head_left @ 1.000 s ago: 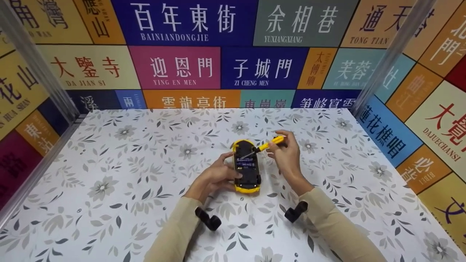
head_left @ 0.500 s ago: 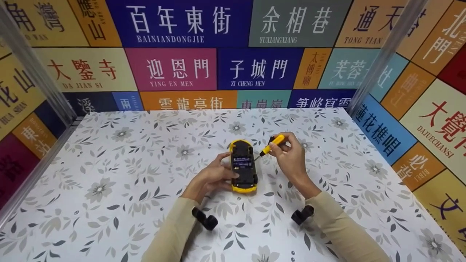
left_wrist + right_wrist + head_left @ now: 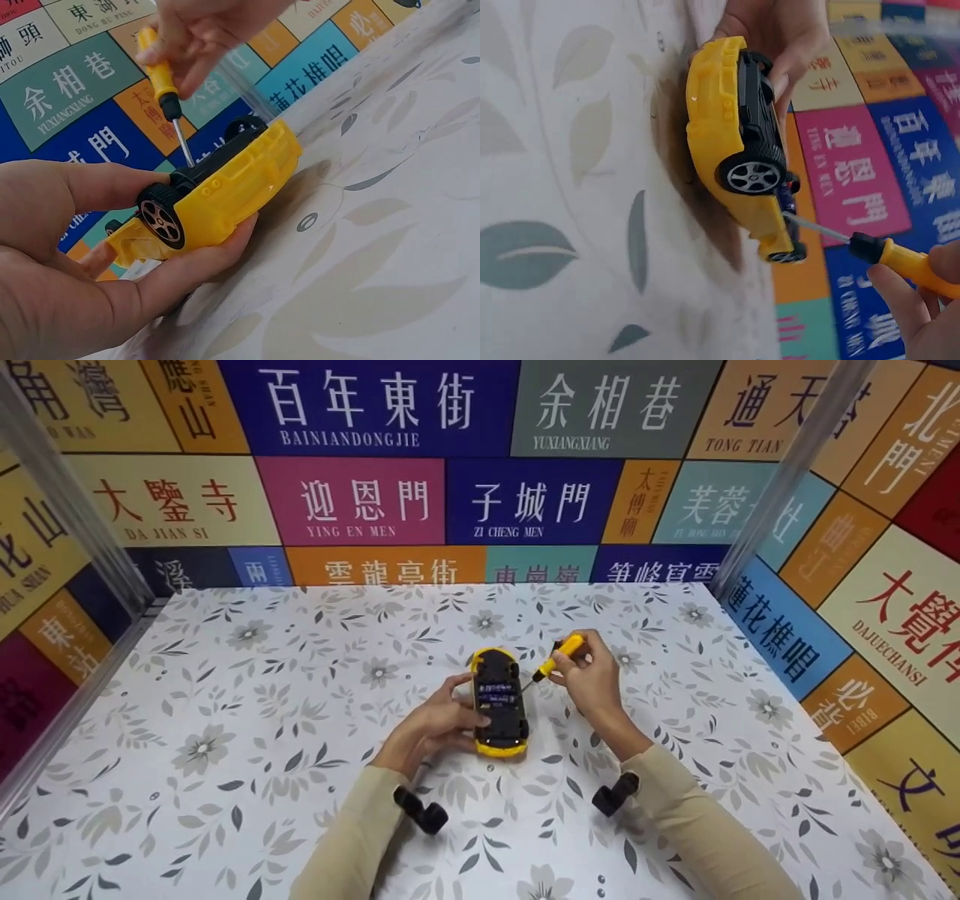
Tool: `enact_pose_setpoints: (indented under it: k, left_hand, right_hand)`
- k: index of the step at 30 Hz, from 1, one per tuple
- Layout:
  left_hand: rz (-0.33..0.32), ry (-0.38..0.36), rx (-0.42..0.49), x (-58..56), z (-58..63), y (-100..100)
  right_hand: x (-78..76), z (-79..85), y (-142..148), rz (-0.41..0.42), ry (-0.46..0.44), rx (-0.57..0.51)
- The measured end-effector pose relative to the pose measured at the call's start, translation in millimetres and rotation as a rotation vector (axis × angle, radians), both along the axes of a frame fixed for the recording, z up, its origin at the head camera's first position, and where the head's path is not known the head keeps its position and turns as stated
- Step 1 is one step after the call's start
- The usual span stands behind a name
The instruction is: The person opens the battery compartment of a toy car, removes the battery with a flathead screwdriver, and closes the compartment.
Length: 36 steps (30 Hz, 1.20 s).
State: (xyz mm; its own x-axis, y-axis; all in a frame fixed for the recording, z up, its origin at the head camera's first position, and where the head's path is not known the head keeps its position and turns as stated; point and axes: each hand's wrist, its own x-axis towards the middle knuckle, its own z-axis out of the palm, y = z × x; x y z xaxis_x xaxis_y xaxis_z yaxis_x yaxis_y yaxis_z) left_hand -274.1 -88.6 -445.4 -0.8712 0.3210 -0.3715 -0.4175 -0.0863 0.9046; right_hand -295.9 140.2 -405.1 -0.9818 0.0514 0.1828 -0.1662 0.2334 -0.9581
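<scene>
A yellow toy car [image 3: 504,727] is held underside up just over the table, its black base facing me. Purple batteries [image 3: 496,692] show in the bay at its middle. My left hand [image 3: 439,724] grips the car from its left side, with the thumb on the base. In my right hand [image 3: 596,679] a yellow screwdriver [image 3: 561,658] is pinched by the handle. Its metal shaft [image 3: 817,228] slants down to the car, and the tip is at the battery bay's right edge. Whether the tip touches a battery or the bay's edge, I cannot tell.
A white table [image 3: 300,660] with a grey leaf and flower print lies under both hands. Behind it rises a wall of coloured sign panels [image 3: 360,502]. Clear upright posts [image 3: 799,472] stand at the back corners. A black wrist camera [image 3: 615,795] sits on each sleeve.
The screwdriver tip has moved from the upper part of the car's base to the battery bay's right edge. My left hand keeps its grip on the car.
</scene>
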Motion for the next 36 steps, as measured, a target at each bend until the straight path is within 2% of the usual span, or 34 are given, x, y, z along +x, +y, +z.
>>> enact_pose_setpoints:
  k: [4, 8, 10, 13, 16, 22, 24, 28, 31, 36]
  left_hand:
    - [-0.007, 0.007, 0.023, -1.2, -2.7, -3.1]
    - [-0.011, 0.007, 0.065, -1.8, -5.1, -6.1]
    - [-0.019, 0.004, 0.077, -1.8, -5.8, -6.1]
    - [-0.031, 0.010, 0.086, -1.9, -6.5, -5.4]
    - [-0.036, 0.010, 0.082, -1.8, -6.0, -4.5]
    - [-0.038, 0.013, 0.061, -1.6, -2.4, -3.6]
    - [-0.036, 0.013, 0.053, -1.3, -1.4, -3.4]
    - [-0.027, 0.008, 0.032, -0.6, 0.2, -2.3]
    - [-0.018, 0.001, 0.020, -0.1, 0.9, -0.7]
    - [-0.008, 0.004, 0.001, 0.5, 1.5, 0.4]
  right_hand:
    - [-15.5, -11.2, 12.6, -0.044, -0.261, -0.287]
    - [-22.9, -21.0, 24.5, -0.016, -0.483, -0.563]
    - [-23.0, -24.1, 29.2, 0.012, -0.546, -0.640]
    - [-20.8, -24.4, 33.6, 0.023, -0.561, -0.686]
    - [-16.4, -18.9, 33.7, 0.019, -0.499, -0.620]
    - [-4.2, 2.1, 24.1, 0.009, -0.269, -0.209]
    - [0.6, 7.6, 19.0, 0.007, -0.182, -0.116]
    - [10.1, 11.3, 9.2, 0.036, -0.025, -0.016]
    - [15.4, 10.6, 3.1, 0.045, 0.043, 0.037]
    - [23.9, 6.9, -7.7, 0.006, 0.170, 0.124]
